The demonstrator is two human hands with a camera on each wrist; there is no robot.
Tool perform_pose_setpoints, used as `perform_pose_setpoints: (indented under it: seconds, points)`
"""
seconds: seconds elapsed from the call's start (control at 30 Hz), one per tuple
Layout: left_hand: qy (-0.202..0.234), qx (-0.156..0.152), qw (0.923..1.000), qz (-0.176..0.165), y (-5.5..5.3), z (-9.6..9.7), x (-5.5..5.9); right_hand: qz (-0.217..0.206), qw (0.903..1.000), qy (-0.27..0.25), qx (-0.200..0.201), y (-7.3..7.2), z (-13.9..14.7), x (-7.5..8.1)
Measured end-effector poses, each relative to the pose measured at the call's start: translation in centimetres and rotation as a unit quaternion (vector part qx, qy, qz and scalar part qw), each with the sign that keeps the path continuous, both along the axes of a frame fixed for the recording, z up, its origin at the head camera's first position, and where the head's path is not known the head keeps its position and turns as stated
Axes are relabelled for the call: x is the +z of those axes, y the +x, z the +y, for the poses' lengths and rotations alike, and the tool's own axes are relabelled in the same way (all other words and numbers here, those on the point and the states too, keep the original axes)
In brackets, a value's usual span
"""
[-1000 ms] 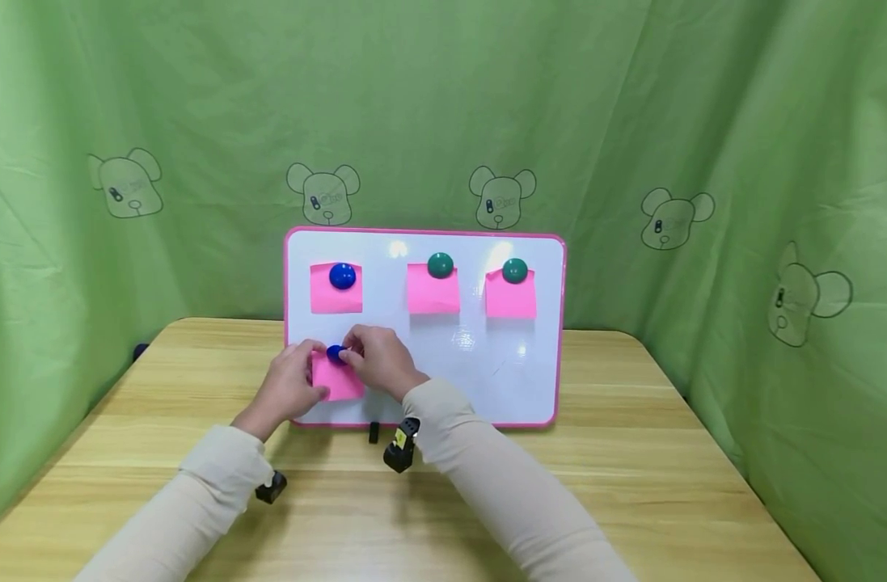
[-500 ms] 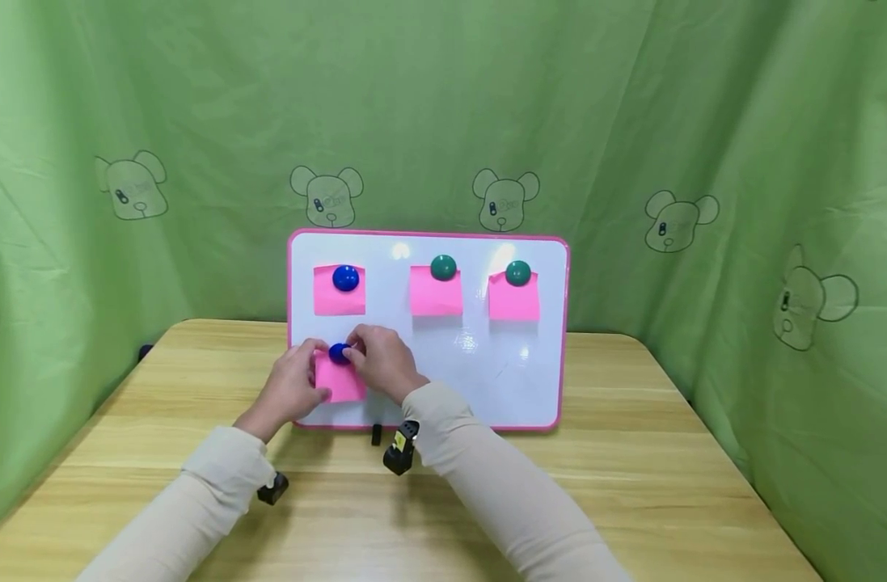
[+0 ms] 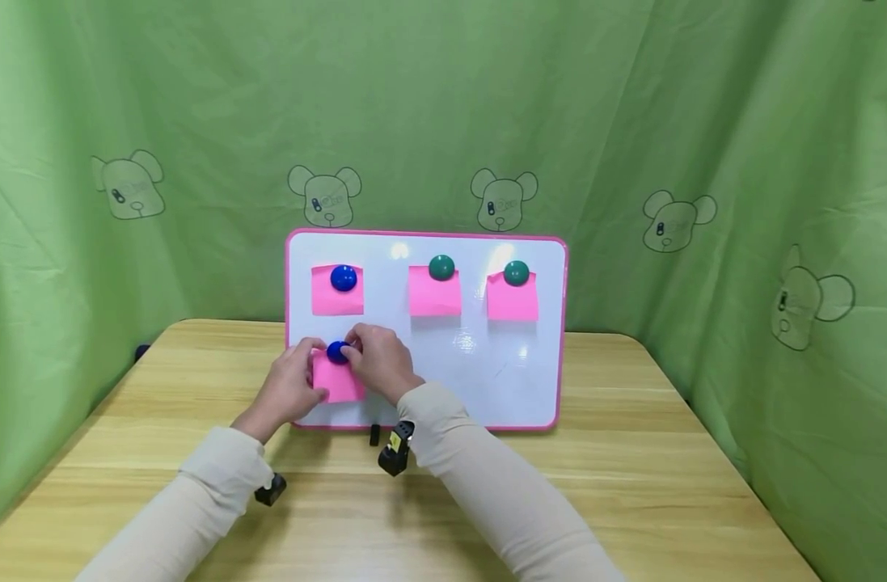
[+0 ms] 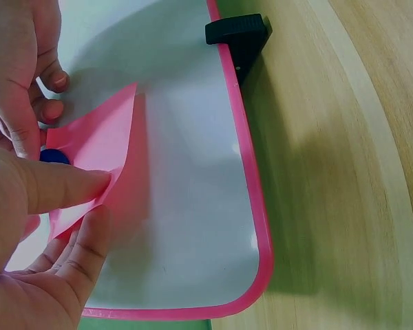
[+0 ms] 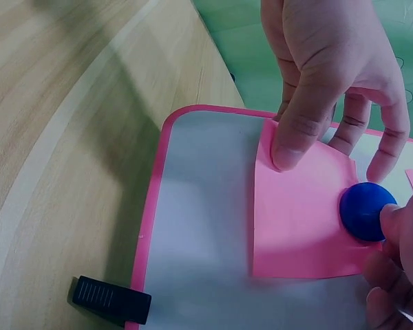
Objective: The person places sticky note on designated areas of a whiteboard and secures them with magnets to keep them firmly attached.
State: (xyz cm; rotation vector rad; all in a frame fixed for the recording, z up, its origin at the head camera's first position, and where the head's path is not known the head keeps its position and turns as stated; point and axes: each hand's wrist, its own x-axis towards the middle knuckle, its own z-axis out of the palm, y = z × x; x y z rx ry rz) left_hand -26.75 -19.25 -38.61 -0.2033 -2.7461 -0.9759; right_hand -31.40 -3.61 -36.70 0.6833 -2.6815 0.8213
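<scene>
At the lower left of a pink-edged whiteboard (image 3: 443,364), my left hand (image 3: 290,384) pinches the left edge of a pink sticky note (image 3: 337,388). In the right wrist view its thumb lies on the front of the note (image 5: 296,227), with fingers behind the edge. My right hand (image 3: 381,360) pinches a round blue magnet (image 3: 336,352) at the note's top edge. The magnet (image 5: 365,212) covers part of that edge. In the left wrist view the note (image 4: 100,137) bends away from the board, and the magnet (image 4: 55,157) is mostly hidden by fingers.
Above, another blue magnet (image 3: 344,278) holds a pink note (image 3: 327,303). To the right, green magnets (image 3: 441,267) hold two more notes. A black foot (image 3: 374,435) supports the board's lower edge on the wooden table (image 3: 632,453). Green curtain (image 3: 428,105) hangs behind.
Both hands keep their hold on the note and the magnet, almost still. The right wrist shifts very slightly. The whole view sways a little.
</scene>
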Motion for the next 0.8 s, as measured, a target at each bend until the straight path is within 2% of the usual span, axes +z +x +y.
perform_pose_setpoints:
  seconds: [0.37,0.6,0.8]
  points:
    - [-0.007,-0.009,0.9999,0.011,0.12,0.01,-0.13,0.001,0.9999,-0.006,-0.012,0.13,-0.02,-0.24]
    - [-0.008,-0.009,0.9999,0.003,0.3,-0.02,-0.09,0.003,1.0,0.006,-0.003,0.25,0.14,-0.13]
    - [-0.014,-0.006,0.9999,0.003,0.51,0.08,0.37,0.001,0.9999,0.012,0.005,0.21,0.49,0.46]
